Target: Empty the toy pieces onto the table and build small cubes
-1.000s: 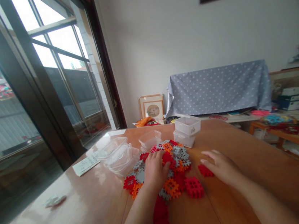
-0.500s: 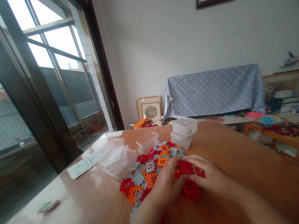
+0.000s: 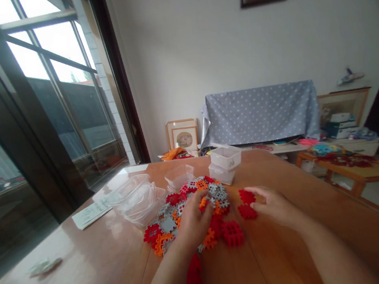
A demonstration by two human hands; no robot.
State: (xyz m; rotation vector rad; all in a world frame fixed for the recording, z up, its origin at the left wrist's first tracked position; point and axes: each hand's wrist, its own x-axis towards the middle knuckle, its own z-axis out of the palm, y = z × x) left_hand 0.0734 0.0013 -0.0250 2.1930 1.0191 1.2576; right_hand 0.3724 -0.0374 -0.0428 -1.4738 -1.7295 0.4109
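Observation:
My right hand (image 3: 273, 204) is right of the pile, its thumb and fingers at the edge of two red interlocking plastic pieces (image 3: 247, 196). These look joined or side by side; I cannot tell which. Over the pile of red, grey and orange interlocking pieces (image 3: 168, 224), my left hand (image 3: 195, 218) has thumb and forefinger apart. An orange piece (image 3: 203, 203) shows in that gap, and whether the fingers touch it is unclear. A red cube-like assembly (image 3: 233, 233) sits on the table between my hands. Another red piece (image 3: 193, 277) lies near my left forearm.
Clear plastic tubs and lids (image 3: 142, 205) are heaped left of the pile. Another clear tub (image 3: 179, 176) stands behind it, and stacked white containers (image 3: 225, 157) stand at the back. Paper with writing (image 3: 91, 214) and a small crumpled item (image 3: 45, 266) lie on the wooden table (image 3: 293, 258).
My hands have moved apart. The right has gone rightward with the red pieces, and the left has shifted over the pile. The red cube-like assembly is now in plainer view.

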